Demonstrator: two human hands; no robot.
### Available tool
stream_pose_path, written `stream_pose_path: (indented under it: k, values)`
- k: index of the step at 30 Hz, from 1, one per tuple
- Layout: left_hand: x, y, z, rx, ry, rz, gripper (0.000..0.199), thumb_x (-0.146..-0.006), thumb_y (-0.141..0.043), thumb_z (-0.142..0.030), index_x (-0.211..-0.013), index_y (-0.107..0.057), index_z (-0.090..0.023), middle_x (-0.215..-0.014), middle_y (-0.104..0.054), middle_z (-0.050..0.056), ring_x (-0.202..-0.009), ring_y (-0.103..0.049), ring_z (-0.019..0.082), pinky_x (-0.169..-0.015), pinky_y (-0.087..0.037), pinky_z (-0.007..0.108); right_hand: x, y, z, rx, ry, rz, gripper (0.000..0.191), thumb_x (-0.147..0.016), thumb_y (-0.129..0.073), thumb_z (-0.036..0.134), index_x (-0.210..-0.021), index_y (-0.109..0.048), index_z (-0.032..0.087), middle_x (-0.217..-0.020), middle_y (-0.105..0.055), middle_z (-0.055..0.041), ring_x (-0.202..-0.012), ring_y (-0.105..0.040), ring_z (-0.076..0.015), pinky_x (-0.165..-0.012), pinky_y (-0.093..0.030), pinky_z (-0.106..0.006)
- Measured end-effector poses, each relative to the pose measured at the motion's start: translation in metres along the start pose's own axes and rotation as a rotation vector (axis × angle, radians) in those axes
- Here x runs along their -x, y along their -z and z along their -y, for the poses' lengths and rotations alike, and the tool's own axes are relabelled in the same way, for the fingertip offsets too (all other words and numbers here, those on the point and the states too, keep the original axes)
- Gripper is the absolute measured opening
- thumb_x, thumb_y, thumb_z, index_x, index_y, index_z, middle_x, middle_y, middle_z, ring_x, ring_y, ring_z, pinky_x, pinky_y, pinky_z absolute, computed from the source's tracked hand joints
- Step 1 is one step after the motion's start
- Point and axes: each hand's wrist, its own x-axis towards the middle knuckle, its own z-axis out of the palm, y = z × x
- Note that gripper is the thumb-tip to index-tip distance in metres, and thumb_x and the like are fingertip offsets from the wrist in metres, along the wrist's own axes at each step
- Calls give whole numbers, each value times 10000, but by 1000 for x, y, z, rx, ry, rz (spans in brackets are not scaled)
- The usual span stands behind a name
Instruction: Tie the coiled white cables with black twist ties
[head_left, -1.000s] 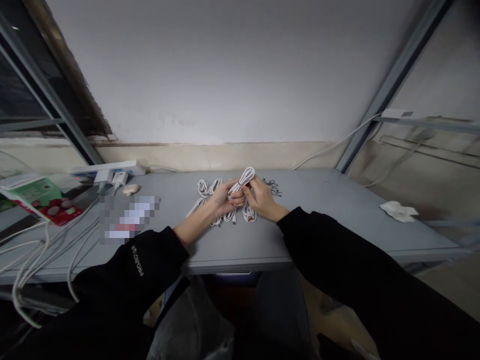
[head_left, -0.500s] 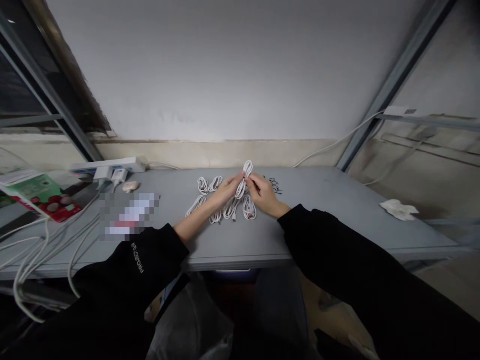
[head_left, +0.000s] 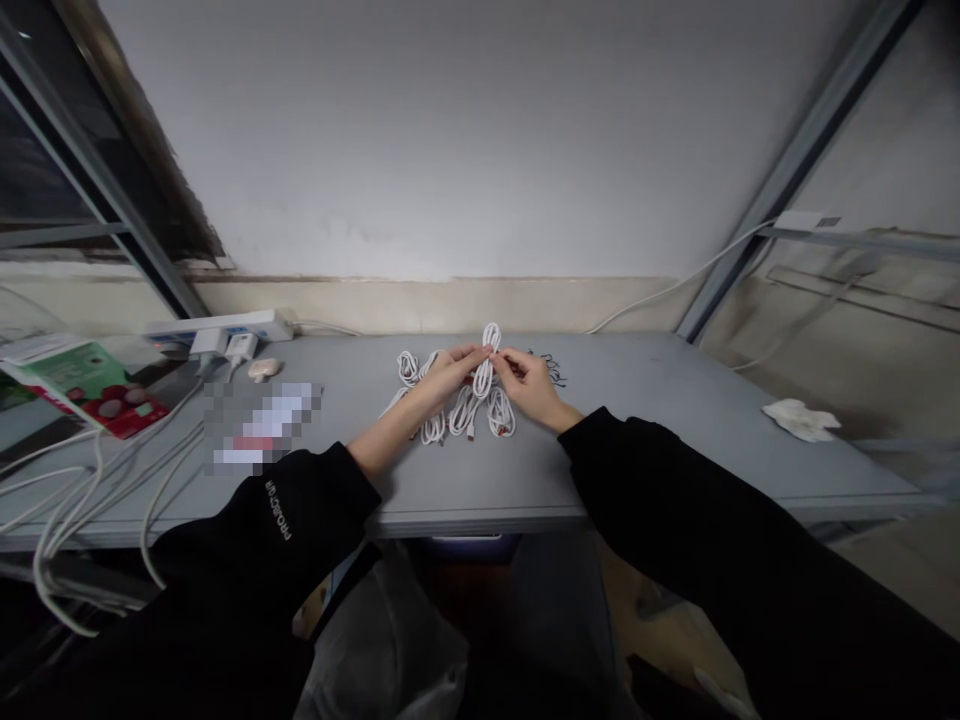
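A coiled white cable point(head_left: 484, 378) is held upright above the middle of the grey table point(head_left: 645, 440). My left hand point(head_left: 454, 369) pinches it around its middle from the left. From the right, my right hand point(head_left: 531, 384) has its fingertips closed at the same spot; whether they hold the cable or a small tie there is too small to tell. Several more coiled white cables point(head_left: 501, 413) lie beneath and to the left of my hands. Thin black ties point(head_left: 556, 371) lie behind my right hand, partly hidden by it.
At the left stand a power strip point(head_left: 262, 324) with plugs, a green and red package point(head_left: 97, 385) and loose white cables point(head_left: 56, 500). A pale earphone case point(head_left: 264, 370) and a blurred-out item point(head_left: 274, 425) lie nearby. Crumpled tissue point(head_left: 801, 420) is at the right.
The held cable has shifted slightly left and stands a little straighter. My hands are still at its middle, with the right fingertips a little higher. The view has moved slightly.
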Motion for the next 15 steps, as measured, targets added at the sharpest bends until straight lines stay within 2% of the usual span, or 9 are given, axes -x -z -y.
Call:
stream_pose_path:
  k: [5, 11, 15]
  values:
    - [-1, -1, 2, 4, -13, 39, 234, -835, -653, -341, -736, -656, -129, -606, -571, 0, -521, -454, 71, -535, -337, 224, 0, 0, 1, -59, -33, -48, 480, -891, -461, 630, -648, -459, 216, -570, -417, 29, -529, -384, -116, -513, -325, -277]
    - [0, 0, 3, -134, -159, 64, 282, -817, -671, -389, -704, -589, -144, -560, -444, -46, -506, -368, 67, -514, -264, 237, -1, 0, 3, -103, -93, -76, 513, -874, -440, 672, -658, -463, 207, -569, -441, 33, -532, -397, -107, -516, -322, -264]
    - [3, -3, 2, -220, -289, 20, 270, -824, -660, -389, -741, -567, -149, -552, -396, -62, -503, -328, 67, -507, -239, 242, -3, 1, 2, -57, -118, -87, 519, -874, -448, 654, -617, -433, 204, -557, -397, 37, -536, -365, -104, -524, -289, -268]
